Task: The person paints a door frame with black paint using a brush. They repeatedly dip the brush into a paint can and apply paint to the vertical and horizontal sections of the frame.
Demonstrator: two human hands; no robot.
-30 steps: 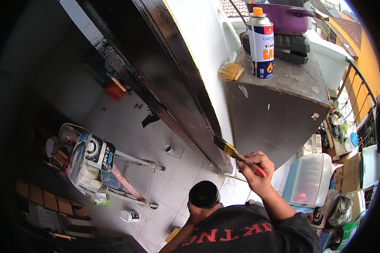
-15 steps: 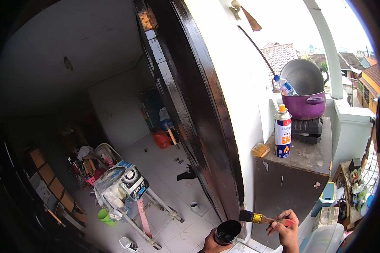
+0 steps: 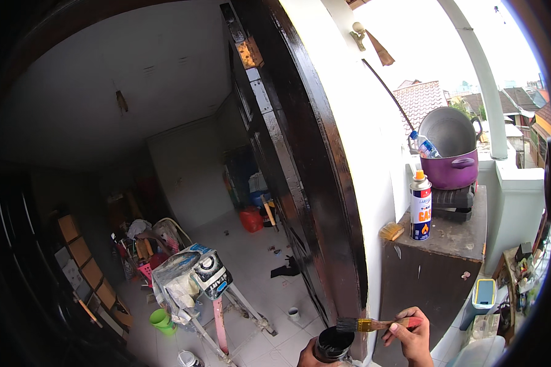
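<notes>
At the bottom of the head view my left hand [image 3: 307, 357] grips a round container [image 3: 334, 350] of dark, glossy paint. My right hand [image 3: 415, 339] holds a paintbrush [image 3: 376, 324] by its red-tipped wooden handle, level, its dark bristles just over the container's rim. Behind them rises a glossy dark-brown door frame [image 3: 327, 202] beside a white wall [image 3: 367, 183]. To the right, on a dark cabinet [image 3: 428, 287], stand a gas canister [image 3: 420, 214] with an orange cap, a second, wide brush [image 3: 392, 231] and a purple pot [image 3: 447, 172] with a bottle inside.
In the dim room at left are a white stepladder [image 3: 254, 315] with bags on top, a green bucket [image 3: 162, 321], a red object [image 3: 251, 219] and stacked wooden boxes [image 3: 79, 251]. At right are a balcony wall [image 3: 513, 208], a cluttered shelf and plastic bins [image 3: 485, 293].
The view has tilted up from the floor to the doorway and balcony. My right hand's brush has moved left, from beside the frame's foot to over the paint container, which my left hand still holds.
</notes>
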